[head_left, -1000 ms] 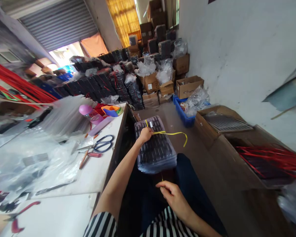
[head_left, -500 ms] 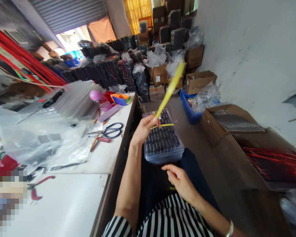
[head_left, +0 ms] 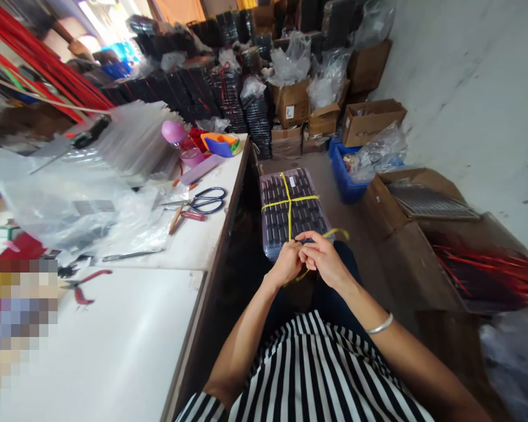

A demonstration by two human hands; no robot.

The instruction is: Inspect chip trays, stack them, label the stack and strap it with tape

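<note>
A clear plastic pack of dark pieces (head_left: 273,225) rests on my lap. Yellow strap (head_left: 289,217) crosses its top both ways, and loose strap ends stick out beside my hands. At the pack's near edge my left hand (head_left: 289,262) is closed on the strap. My right hand (head_left: 323,258) meets it there, its fingers bent together around the strap; the fingertips of both hands partly hide one another.
On the white table (head_left: 127,334) at the left lie scissors (head_left: 206,200), red-handled pliers (head_left: 85,287), a purple bottle and plastic bags. A blue crate (head_left: 349,176) and open cartons (head_left: 387,202) stand at the right. Wrapped stacks fill the back.
My left hand has come down from above the pack to its near edge, and my right hand has joined it. The raised strap is now down, forming a cross on top. The view has tilted down.
</note>
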